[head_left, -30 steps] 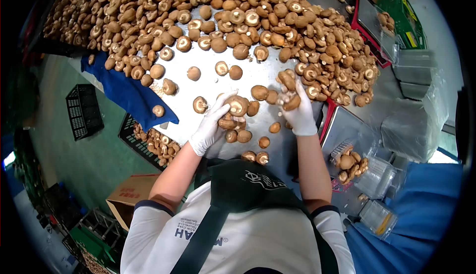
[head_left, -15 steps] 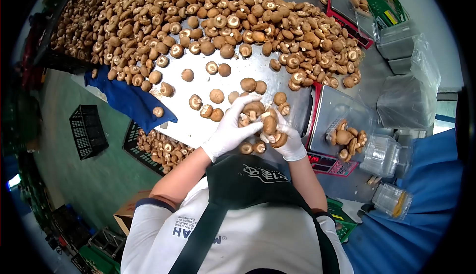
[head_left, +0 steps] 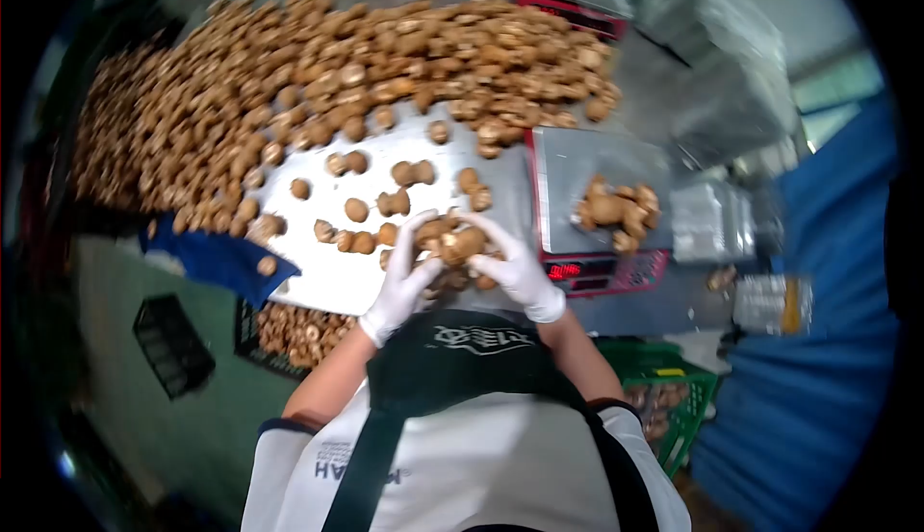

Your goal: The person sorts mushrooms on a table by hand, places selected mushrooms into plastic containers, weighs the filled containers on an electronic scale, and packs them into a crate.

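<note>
In white gloves, both my hands cup a small cluster of brown shiitake mushrooms (head_left: 462, 243) just in front of my apron. My left hand (head_left: 402, 280) curls round the cluster from the left, and my right hand (head_left: 517, 270) closes on it from the right. The palms and some fingertips are hidden by the mushrooms, and the frame is slightly blurred. Loose shiitake (head_left: 356, 210) lie singly and in small groups on the pale metal table (head_left: 318, 171) beyond my hands.
A big heap of shiitake (head_left: 385, 56) spreads over the far table. To the right, a red-framed scale (head_left: 568, 171) carries a mushroom pile (head_left: 621, 210), with clear plastic trays (head_left: 712, 219) beside it. A blue cloth (head_left: 207, 258) and a black crate of mushrooms (head_left: 289, 335) are at left.
The view has shifted, so the scale and heap appear further left. My hands still have mushrooms between them, and the fingers sit around the cluster differently.
</note>
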A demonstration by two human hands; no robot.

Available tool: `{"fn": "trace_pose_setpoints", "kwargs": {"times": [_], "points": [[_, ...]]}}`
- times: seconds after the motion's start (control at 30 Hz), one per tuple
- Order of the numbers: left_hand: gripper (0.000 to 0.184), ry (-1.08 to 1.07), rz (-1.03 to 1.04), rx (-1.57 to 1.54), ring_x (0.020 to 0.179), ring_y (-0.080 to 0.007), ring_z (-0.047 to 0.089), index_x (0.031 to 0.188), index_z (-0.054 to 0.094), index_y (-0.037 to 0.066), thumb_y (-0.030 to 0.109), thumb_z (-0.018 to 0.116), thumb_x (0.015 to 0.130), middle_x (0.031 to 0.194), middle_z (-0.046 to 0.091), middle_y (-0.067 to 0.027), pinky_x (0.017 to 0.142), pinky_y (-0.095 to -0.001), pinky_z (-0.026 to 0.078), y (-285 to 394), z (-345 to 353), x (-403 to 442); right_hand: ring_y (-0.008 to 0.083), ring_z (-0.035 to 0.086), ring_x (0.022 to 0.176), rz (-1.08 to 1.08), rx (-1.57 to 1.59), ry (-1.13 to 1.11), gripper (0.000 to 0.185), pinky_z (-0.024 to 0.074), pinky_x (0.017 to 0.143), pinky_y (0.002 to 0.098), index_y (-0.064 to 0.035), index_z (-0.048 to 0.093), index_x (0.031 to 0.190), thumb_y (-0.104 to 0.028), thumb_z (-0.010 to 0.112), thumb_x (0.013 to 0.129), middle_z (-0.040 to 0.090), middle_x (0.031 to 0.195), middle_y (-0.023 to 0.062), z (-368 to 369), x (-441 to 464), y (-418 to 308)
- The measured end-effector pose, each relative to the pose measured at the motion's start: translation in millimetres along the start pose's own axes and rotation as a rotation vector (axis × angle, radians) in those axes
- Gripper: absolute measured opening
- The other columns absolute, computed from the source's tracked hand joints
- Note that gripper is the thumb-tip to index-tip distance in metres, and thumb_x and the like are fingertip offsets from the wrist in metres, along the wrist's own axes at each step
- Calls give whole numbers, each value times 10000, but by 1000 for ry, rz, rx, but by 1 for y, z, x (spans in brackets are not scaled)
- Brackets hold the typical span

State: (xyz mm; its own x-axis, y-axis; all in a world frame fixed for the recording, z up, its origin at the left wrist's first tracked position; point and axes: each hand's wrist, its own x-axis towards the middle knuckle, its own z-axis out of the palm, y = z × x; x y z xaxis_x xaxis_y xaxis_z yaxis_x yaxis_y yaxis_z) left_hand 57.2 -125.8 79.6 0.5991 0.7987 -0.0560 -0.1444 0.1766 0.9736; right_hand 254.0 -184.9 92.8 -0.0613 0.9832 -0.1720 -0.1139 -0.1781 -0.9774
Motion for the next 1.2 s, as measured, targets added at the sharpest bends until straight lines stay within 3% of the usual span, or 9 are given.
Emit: {"fn": "trace_pose_setpoints", "kwargs": {"times": [0.13, 0.27, 0.37, 0.57, 0.63, 0.7, 0.9, 1.07, 1.2], "points": [[598, -65, -57, -57, 998, -138, 563, 1430, 343, 76, 107, 635, 909, 1244, 492, -104, 779, -235, 487, 2, 45, 24, 192, 490, 1280, -65, 102, 164, 593, 380, 1081, 313, -13, 386, 1462, 19, 556, 895, 480, 1417, 134, -11, -31, -12], [528, -192, 212, 277, 1226, -229, 479, 1387, 394, 48, 146, 618, 919, 1286, 499, -132, 1071, -341, 359, 9, 109, 66, 189, 502, 1250, -369, -256, 543, 610, 440, 1006, 294, 17, 376, 1457, 8, 548, 872, 478, 1420, 140, -57, -63, -30], [512, -159, 432, 341, 1208, -269, 481, 1351, 448, 47, 153, 642, 890, 1278, 469, -159, 993, -347, 414, 12, 150, 108, 113, 585, 767, -394, 76, 873, 602, 535, 713, 263, -3, 355, 1468, -2, 450, 874, 512, 1316, 155, -87, -89, -64], [521, -56, 656, 413, 1208, -388, 465, 1258, 517, 7, 123, 686, 779, 1241, 506, -209, 1077, -434, 356, -20, 202, 165, 229, 578, 1084, -567, -43, 1350, 606, 502, 895, 331, 6, 327, 1484, -117, 490, 913, 480, 1369, 167, -145, -108, -45], [452, -204, 720, 940, 1113, -376, 537, 1125, 637, 87, 289, 705, 726, 1152, 600, -176, 953, -439, 445, 2, 200, 155, 269, 522, 1216, -504, -80, 1299, 567, 450, 1008, 376, 4, 330, 1484, -131, 490, 956, 463, 1403, 173, -145, -96, -33], [542, -324, 683, 1054, 1294, -413, 446, 1239, 612, 121, 327, 708, 748, 1402, 489, -201, 1066, -527, 349, -20, 191, 154, 287, 487, 1273, -441, -183, 1174, 505, 407, 1065, 389, 17, 339, 1473, -112, 472, 1003, 464, 1409, 201, -160, -76, 2], [718, -147, 640, 769, 1422, -437, 257, 1472, 385, 115, 316, 675, 847, 1535, 262, -257, 1164, -510, 234, -6, 177, 130, 300, 470, 1293, -406, -387, 1094, 500, 345, 1111, 400, 46, 394, 1428, -61, 511, 954, 467, 1419, 197, -151, -61, -12], [568, -242, -290, -473, 1288, -238, 477, 1454, 372, 85, 419, 475, 1007, 1374, 494, -114, 1058, -384, 409, -13, 119, 64, 270, 545, 1217, -457, -502, 701, 518, 446, 1023, 378, 45, 441, 1392, -11, 562, 891, 513, 1370, 161, -52, -43, -28], [542, 11, -664, -403, 1145, -215, 578, 1446, 395, 135, 431, 506, 1006, 1307, 543, -83, 969, -347, 486, -47, 42, -7, 242, 575, 1177, -136, -500, 126, 531, 439, 1011, 332, 27, 458, 1378, -42, 598, 870, 572, 1293, 191, -3, -31, 41]]}}
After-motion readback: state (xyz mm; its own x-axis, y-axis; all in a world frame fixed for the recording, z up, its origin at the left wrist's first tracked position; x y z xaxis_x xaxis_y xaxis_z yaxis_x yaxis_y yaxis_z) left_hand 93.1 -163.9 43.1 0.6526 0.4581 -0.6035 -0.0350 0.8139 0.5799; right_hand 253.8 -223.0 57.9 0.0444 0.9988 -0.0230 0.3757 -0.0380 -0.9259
